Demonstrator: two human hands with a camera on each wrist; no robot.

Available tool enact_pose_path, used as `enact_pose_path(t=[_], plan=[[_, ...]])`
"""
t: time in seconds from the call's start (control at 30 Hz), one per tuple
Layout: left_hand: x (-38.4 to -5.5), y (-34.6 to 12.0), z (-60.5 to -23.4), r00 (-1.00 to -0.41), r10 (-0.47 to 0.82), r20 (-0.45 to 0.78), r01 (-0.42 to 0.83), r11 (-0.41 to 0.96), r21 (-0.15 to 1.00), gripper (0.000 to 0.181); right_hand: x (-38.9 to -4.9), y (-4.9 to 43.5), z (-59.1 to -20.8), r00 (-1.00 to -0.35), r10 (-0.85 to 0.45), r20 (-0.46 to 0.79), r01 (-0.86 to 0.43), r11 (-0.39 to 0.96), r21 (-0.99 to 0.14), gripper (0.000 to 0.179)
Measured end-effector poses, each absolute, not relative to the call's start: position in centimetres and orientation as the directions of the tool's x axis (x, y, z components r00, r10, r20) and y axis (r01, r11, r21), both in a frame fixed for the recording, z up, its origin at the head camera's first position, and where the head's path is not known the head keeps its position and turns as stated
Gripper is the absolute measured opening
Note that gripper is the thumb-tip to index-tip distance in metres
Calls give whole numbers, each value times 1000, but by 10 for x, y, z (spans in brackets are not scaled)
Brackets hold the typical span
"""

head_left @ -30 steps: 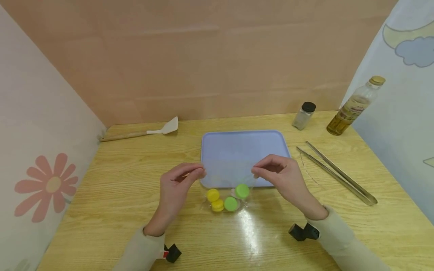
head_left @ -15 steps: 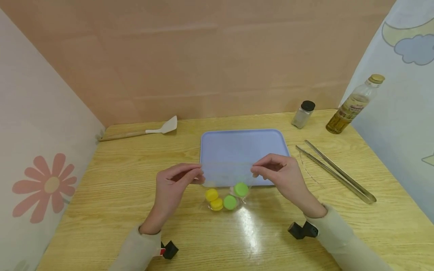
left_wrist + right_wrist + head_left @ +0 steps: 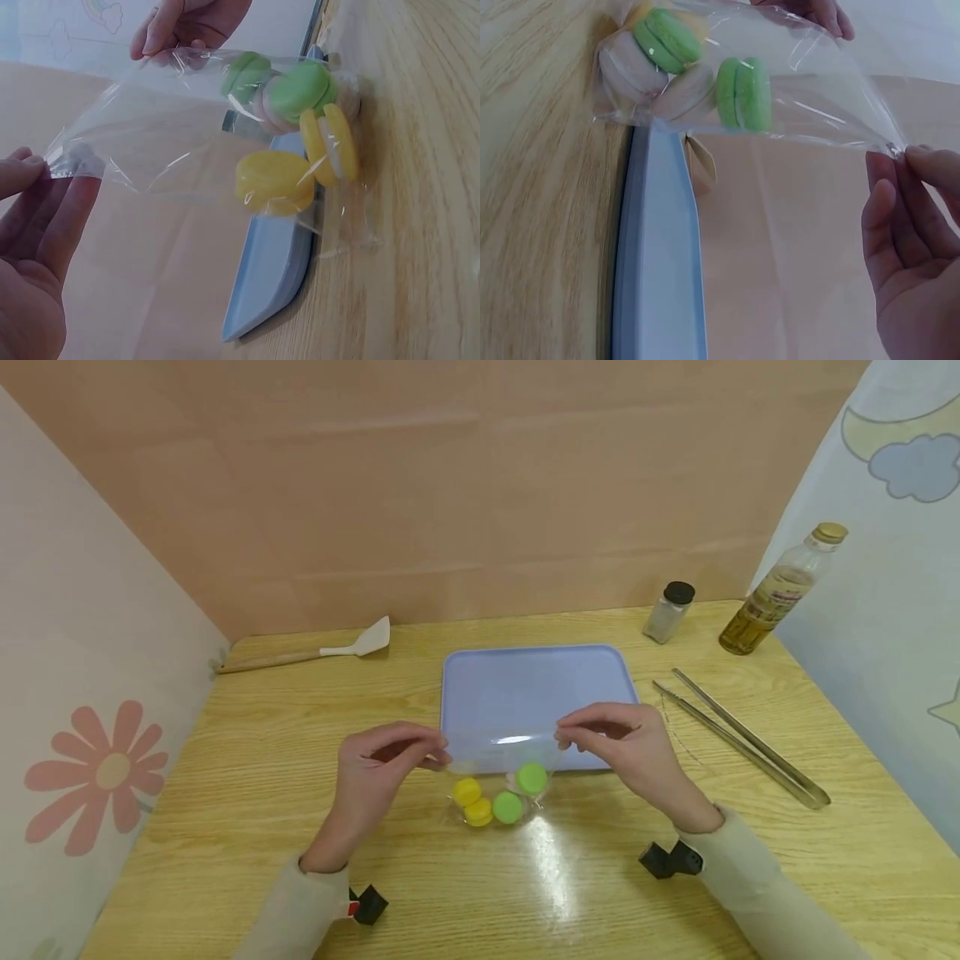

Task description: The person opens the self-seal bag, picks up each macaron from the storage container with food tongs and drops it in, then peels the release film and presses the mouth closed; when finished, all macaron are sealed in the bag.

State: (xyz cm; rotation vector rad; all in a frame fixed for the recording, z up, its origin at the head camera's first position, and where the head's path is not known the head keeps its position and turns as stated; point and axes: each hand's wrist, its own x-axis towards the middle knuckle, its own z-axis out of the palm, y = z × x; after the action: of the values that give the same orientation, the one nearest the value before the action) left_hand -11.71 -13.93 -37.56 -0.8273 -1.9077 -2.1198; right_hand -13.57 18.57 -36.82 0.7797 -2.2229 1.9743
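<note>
A clear plastic bag (image 3: 495,755) hangs upright between my two hands, in front of the blue tray's near edge. My left hand (image 3: 377,767) pinches its upper left corner between thumb and fingers. At the upper right corner my right hand (image 3: 628,750) pinches it the same way. Macarons lie jumbled in the bag's bottom: yellow macarons (image 3: 275,183) on the left, green macarons (image 3: 532,779) on the right. Pale pinkish macarons (image 3: 630,66) show among them in the right wrist view. The bag's bottom is close over the wooden table.
Behind the bag lies the blue tray (image 3: 536,681). Metal tongs (image 3: 738,739) lie to the right. A black-lidded jar (image 3: 669,612) and an oil bottle (image 3: 780,593) stand back right. A spatula (image 3: 307,656) with a wooden handle lies back left.
My left hand has shifted slightly left while still pinching its corner. The bag's top edge sits a little lower between the hands and catches a bright glint. The right hand has barely moved.
</note>
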Motion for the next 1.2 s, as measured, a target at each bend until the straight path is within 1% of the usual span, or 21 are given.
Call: enact_pose_path(t=[0.13,0.27,0.33,0.4,0.57,0.8,1.0,1.2], plan=[[-120,-142,-377,-785,265,561,522,-207,828,15,-137,187,-370,-841,-347,416,-449,16,-894,18],[-122,-144,-376,-742,295,602,544,-261,798,19,-139,186,-372,-787,-362,499,-509,-76,-858,24],[-122,-146,-376,-724,305,619,559,-265,785,21,-140,186,-373,-762,-366,534,-531,-118,-839,27],[-123,-147,-376,-713,306,630,584,-238,776,24,-140,186,-373,-748,-368,553,-542,-142,-828,29],[-122,-149,-376,-710,290,642,636,-127,761,29,-141,186,-373,-721,-380,580,-574,-143,-807,32],[-122,-149,-377,-717,296,631,625,-128,770,28,-145,189,-376,-646,-421,637,-641,-154,-752,38],[-121,-149,-375,-731,309,609,613,-94,784,26,-146,189,-375,-618,-438,653,-664,-153,-732,38],[-122,-149,-373,-719,324,615,622,-96,777,26,-148,190,-377,-589,-454,669,-691,-146,-708,37]])
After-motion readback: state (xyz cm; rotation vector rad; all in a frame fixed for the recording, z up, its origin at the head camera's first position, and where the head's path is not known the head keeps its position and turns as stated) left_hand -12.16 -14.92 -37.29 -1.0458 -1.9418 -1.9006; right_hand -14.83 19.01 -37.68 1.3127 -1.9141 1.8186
